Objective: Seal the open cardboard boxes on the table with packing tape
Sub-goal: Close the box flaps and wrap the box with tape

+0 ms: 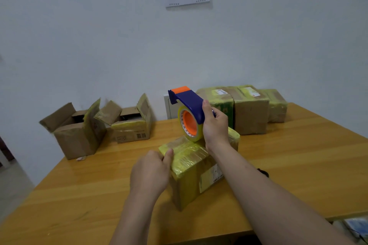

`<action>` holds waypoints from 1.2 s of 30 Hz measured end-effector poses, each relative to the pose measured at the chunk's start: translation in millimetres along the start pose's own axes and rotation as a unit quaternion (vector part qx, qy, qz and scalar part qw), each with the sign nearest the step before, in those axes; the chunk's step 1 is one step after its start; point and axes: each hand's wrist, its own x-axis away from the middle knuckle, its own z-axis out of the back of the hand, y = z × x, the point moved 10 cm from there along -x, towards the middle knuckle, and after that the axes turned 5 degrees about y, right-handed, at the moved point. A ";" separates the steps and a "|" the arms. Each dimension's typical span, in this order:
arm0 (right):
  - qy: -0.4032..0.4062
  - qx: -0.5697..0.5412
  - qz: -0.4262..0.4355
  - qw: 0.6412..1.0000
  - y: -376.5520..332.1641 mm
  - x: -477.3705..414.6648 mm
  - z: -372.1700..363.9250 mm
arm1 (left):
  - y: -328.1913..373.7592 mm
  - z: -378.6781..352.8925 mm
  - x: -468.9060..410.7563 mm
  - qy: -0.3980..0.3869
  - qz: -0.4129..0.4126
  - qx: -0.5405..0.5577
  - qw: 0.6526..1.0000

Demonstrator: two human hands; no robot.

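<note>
Two open boxes (pixel 76 133) stand by the tabletop's (pixel 298 145) far left edge, bare wood before them. The left hand (pixel 151 171) curls on the middle box's (pixel 191 173) edge, thumb on top; the right hand (pixel 216 125) grips the tape dispenser (pixel 189 105) over it.

Bare desk (pixel 298 157) runs along the near and right edges. A taped box (pixel 191 167) with a tape dispenser (pixel 189 105) over it blocks the middle. An open box (pixel 75 137) and a second open box (pixel 131 129), flaps raised, fill the far left corner. A row of sealed boxes (pixel 251 115) lines the far edge rightward, with a bare gap between the groups.
</note>
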 end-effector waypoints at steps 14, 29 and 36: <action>0.002 0.006 -0.007 1.000 6.0 -4.6 -3.5 | -7.2 -5.4 26.0 -0.020 0.027 0.203 0.979; 0.005 -0.011 -0.014 1.000 6.9 -7.4 -2.9 | 2.7 -4.7 44.8 -0.006 0.002 0.159 0.987; -0.008 -0.005 -0.016 1.000 7.4 -6.5 -5.3 | -2.1 -3.4 42.8 0.004 0.012 0.215 0.977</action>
